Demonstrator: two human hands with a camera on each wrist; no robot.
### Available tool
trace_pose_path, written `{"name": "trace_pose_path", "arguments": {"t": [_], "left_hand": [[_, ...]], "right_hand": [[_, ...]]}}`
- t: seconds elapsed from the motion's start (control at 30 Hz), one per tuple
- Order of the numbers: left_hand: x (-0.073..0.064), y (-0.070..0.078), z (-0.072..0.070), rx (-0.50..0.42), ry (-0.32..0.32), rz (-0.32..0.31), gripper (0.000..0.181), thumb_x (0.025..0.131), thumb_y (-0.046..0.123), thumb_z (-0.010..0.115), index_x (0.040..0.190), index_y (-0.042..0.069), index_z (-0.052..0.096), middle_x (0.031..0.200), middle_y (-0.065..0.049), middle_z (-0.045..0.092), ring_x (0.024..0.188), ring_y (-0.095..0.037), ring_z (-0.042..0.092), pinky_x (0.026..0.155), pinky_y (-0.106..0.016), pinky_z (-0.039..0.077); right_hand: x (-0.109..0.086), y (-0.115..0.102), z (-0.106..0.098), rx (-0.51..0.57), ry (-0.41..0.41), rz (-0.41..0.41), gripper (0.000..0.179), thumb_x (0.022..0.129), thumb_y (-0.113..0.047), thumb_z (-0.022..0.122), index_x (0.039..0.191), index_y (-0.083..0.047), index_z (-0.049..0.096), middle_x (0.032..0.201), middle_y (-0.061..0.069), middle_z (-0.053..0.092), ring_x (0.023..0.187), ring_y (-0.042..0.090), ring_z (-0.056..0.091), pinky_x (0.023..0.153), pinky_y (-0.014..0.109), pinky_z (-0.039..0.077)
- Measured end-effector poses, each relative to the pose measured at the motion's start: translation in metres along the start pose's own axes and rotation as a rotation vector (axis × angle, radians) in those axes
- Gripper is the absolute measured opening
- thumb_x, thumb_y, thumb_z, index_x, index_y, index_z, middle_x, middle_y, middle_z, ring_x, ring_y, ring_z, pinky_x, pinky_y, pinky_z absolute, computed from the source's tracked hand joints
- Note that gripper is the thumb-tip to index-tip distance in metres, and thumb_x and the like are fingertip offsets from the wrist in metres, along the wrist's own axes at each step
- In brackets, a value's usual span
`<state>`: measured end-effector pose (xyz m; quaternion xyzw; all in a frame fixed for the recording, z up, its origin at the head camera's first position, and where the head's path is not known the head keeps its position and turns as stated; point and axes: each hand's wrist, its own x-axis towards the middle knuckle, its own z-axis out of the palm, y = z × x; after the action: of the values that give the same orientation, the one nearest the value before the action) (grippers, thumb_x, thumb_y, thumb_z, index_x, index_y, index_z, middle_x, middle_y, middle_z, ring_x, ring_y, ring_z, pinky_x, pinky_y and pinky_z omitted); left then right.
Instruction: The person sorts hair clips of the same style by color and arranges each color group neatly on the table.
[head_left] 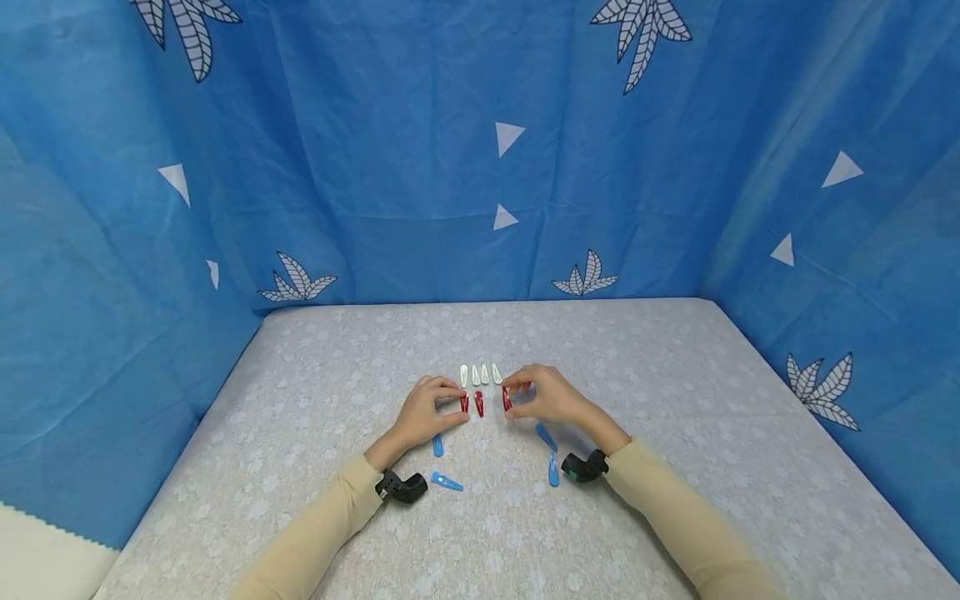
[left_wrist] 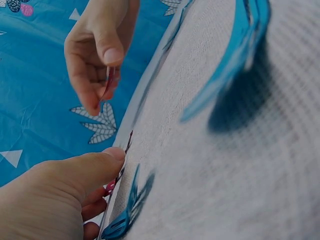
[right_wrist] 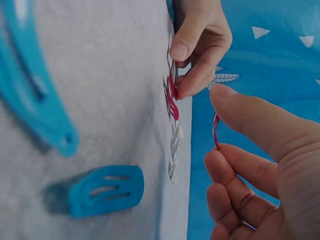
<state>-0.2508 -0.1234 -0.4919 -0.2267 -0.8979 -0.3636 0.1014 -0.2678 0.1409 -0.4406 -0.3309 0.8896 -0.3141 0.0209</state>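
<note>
My left hand point(head_left: 431, 412) pinches the ends of a red snap hair clip point(head_left: 465, 403) at the table surface, thumb on the near end. Just right of it lies another red hair clip point(head_left: 479, 404). Farther right, my right hand point(head_left: 551, 396) holds a red hair clip point(head_left: 507, 399) between thumb and fingertips; the right wrist view shows this clip point(right_wrist: 215, 130) raised off the cloth. A bit of red also shows behind the right fingers, too small to make out. Beyond the red clips runs a row of several white hair clips point(head_left: 476, 375).
Blue hair clips lie nearer me: two on the left, one by the left wrist point(head_left: 438, 445) and one lower point(head_left: 447, 482), and two on the right point(head_left: 546, 436), point(head_left: 553, 470). A pale patterned cloth point(head_left: 495, 533) covers the table. Blue curtains point(head_left: 420, 167) enclose the back and sides.
</note>
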Motion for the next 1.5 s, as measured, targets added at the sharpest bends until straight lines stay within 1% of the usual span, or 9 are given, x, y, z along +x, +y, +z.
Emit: {"name": "trace_pose_path", "arguments": {"t": [0.1, 0.27, 0.43, 0.53, 0.8, 0.97, 1.2, 1.5], "left_hand": [[0.0, 0.0, 0.0, -0.001, -0.001, -0.004, 0.038, 0.076, 0.028, 0.084, 0.108, 0.01, 0.076, 0.11, -0.003, 0.068, 0.103, -0.022, 0.056, 0.088, -0.043, 0.047], [0.0, 0.0, 0.0, -0.008, -0.004, -0.01, 0.038, 0.076, 0.028, 0.084, 0.109, 0.01, 0.076, 0.11, -0.003, 0.068, 0.104, -0.022, 0.055, 0.089, -0.043, 0.047], [0.0, 0.001, -0.001, -0.02, -0.009, -0.017, 0.039, 0.076, 0.027, 0.084, 0.109, 0.01, 0.075, 0.111, -0.003, 0.068, 0.104, -0.022, 0.055, 0.089, -0.043, 0.047], [-0.001, 0.001, -0.001, -0.02, -0.007, -0.015, 0.039, 0.076, 0.028, 0.084, 0.109, 0.01, 0.075, 0.111, -0.003, 0.068, 0.104, -0.021, 0.055, 0.088, -0.042, 0.047], [-0.001, 0.0, 0.0, -0.017, 0.001, -0.002, 0.038, 0.076, 0.028, 0.084, 0.108, 0.01, 0.076, 0.109, -0.002, 0.068, 0.102, -0.02, 0.055, 0.087, -0.04, 0.047], [-0.001, -0.001, 0.0, -0.017, -0.004, -0.004, 0.038, 0.076, 0.028, 0.083, 0.109, 0.01, 0.075, 0.109, -0.003, 0.068, 0.101, -0.02, 0.055, 0.086, -0.04, 0.047], [-0.001, 0.001, -0.001, -0.025, -0.003, -0.012, 0.038, 0.076, 0.028, 0.084, 0.108, 0.01, 0.075, 0.11, -0.003, 0.068, 0.103, -0.021, 0.055, 0.088, -0.042, 0.047], [-0.001, 0.001, -0.001, -0.019, -0.009, -0.009, 0.038, 0.076, 0.027, 0.084, 0.109, 0.01, 0.076, 0.111, -0.003, 0.068, 0.103, -0.021, 0.056, 0.088, -0.042, 0.047]], "right_hand": [[0.008, 0.0, 0.002, -0.007, -0.009, 0.02, 0.047, 0.076, -0.027, 0.084, 0.117, -0.007, 0.071, 0.095, 0.001, 0.068, 0.087, 0.018, 0.058, 0.074, 0.029, 0.048], [0.02, 0.001, 0.007, 0.001, -0.023, 0.031, 0.047, 0.076, -0.026, 0.084, 0.117, -0.006, 0.071, 0.097, 0.001, 0.069, 0.087, 0.015, 0.058, 0.074, 0.028, 0.049], [0.025, 0.003, 0.011, 0.004, -0.031, 0.023, 0.048, 0.075, -0.025, 0.085, 0.116, -0.006, 0.071, 0.097, 0.002, 0.07, 0.087, 0.015, 0.059, 0.076, 0.028, 0.05], [0.028, 0.004, 0.014, -0.001, -0.036, 0.023, 0.047, 0.075, -0.024, 0.086, 0.115, -0.004, 0.071, 0.095, 0.002, 0.07, 0.085, 0.014, 0.058, 0.075, 0.026, 0.048], [0.031, 0.002, 0.02, -0.005, -0.072, 0.049, 0.044, 0.076, -0.022, 0.084, 0.114, -0.004, 0.071, 0.09, -0.001, 0.069, 0.076, 0.01, 0.052, 0.068, 0.023, 0.043], [0.031, 0.002, 0.022, -0.011, -0.077, 0.057, 0.043, 0.076, -0.023, 0.085, 0.113, -0.005, 0.072, 0.088, -0.002, 0.068, 0.071, 0.008, 0.049, 0.064, 0.022, 0.042], [0.032, 0.001, 0.021, 0.0, -0.08, 0.056, 0.042, 0.075, -0.02, 0.085, 0.111, -0.003, 0.072, 0.078, 0.001, 0.063, 0.063, 0.007, 0.046, 0.058, 0.02, 0.04], [0.032, 0.001, 0.022, 0.002, -0.102, 0.068, 0.043, 0.075, -0.021, 0.085, 0.112, -0.002, 0.072, 0.072, -0.002, 0.058, 0.06, 0.006, 0.045, 0.056, 0.019, 0.039]]}}
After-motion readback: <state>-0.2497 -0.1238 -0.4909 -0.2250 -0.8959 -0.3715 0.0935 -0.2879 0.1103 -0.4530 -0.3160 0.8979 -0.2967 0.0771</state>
